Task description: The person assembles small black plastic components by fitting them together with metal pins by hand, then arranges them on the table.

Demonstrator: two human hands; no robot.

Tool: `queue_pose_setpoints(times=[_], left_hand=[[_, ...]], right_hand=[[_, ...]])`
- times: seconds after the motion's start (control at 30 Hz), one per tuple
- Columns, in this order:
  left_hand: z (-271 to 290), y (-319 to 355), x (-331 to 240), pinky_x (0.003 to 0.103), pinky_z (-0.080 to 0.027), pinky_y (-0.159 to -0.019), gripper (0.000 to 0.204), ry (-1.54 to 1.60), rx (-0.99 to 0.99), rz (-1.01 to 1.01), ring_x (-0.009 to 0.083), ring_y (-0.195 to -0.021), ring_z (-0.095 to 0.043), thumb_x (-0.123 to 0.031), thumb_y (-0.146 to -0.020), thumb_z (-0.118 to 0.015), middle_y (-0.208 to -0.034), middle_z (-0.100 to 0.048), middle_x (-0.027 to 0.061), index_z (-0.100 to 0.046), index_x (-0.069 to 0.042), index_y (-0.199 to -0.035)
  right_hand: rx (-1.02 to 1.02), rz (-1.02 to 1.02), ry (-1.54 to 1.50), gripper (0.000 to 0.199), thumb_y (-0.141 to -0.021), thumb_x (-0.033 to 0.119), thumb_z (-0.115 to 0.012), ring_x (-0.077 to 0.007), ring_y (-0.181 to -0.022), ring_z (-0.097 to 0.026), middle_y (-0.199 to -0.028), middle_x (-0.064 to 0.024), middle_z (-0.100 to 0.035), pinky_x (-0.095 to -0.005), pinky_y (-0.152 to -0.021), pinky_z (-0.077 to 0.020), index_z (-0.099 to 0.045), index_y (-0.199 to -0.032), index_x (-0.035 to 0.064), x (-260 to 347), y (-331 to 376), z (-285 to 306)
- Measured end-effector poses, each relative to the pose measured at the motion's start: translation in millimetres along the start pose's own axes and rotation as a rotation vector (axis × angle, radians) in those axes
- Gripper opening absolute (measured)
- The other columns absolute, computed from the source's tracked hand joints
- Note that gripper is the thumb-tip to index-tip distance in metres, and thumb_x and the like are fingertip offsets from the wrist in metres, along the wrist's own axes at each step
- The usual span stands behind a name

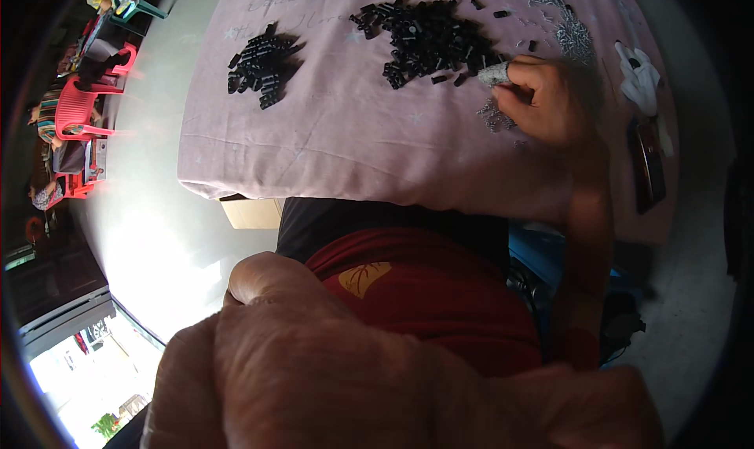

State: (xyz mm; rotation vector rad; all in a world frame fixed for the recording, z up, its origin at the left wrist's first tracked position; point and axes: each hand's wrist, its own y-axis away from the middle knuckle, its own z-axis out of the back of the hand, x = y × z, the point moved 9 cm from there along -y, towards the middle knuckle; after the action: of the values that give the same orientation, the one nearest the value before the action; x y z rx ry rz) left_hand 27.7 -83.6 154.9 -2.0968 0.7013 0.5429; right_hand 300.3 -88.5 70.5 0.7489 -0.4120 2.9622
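A: Where is the large pile of black parts [430, 42]?
B: On the pink cloth [353, 135]; the right hand [542, 95], fingers pinched, its wrapped fingertip [495, 74] touching the pile's edge.
A: Nearby?
B: A smaller black pile [261, 64], silver bits [573, 32], a white rag [640, 76]. The left hand [314, 370], close to the camera, blocks the foreground; its grip cannot be told.

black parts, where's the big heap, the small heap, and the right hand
big heap [430, 42], head view, middle of the pile
small heap [259, 64], head view, middle of the pile
right hand [546, 99], head view, back of the hand
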Motion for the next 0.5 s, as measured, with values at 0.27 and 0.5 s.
queue_pose_setpoints(times=[0.27,0.5], left_hand=[[4.1,-2.0,-0.1,0.040,-0.049,-0.075,0.035,0.019,-0.006,0.011,0.0278,-0.084,-0.063,-0.035,-0.102,-0.053,-0.085,-0.067,0.0164,-0.062,-0.002,-0.092],[1.6,-9.8,8.6,0.039,-0.047,-0.076,0.033,0.060,0.044,0.038,0.0257,-0.084,-0.062,-0.034,-0.102,-0.051,-0.083,-0.066,0.0135,-0.061,-0.005,-0.091]], right_hand=[[0.026,0.050,-0.012,0.018,-0.083,0.004,-0.067,-0.0107,-0.058,-0.045,-0.071,-0.0058,-0.048,-0.0294,-0.055,-0.0377,-0.054,-0.075,-0.0055,-2.2,-0.1,-1.1],[0.066,-0.055,-0.029,0.021,-0.081,0.010,-0.065,-0.0210,-0.054,-0.051,-0.065,-0.0144,-0.052,-0.0363,-0.055,-0.0411,-0.053,-0.071,-0.0038,-9.7,4.6,2.0]])
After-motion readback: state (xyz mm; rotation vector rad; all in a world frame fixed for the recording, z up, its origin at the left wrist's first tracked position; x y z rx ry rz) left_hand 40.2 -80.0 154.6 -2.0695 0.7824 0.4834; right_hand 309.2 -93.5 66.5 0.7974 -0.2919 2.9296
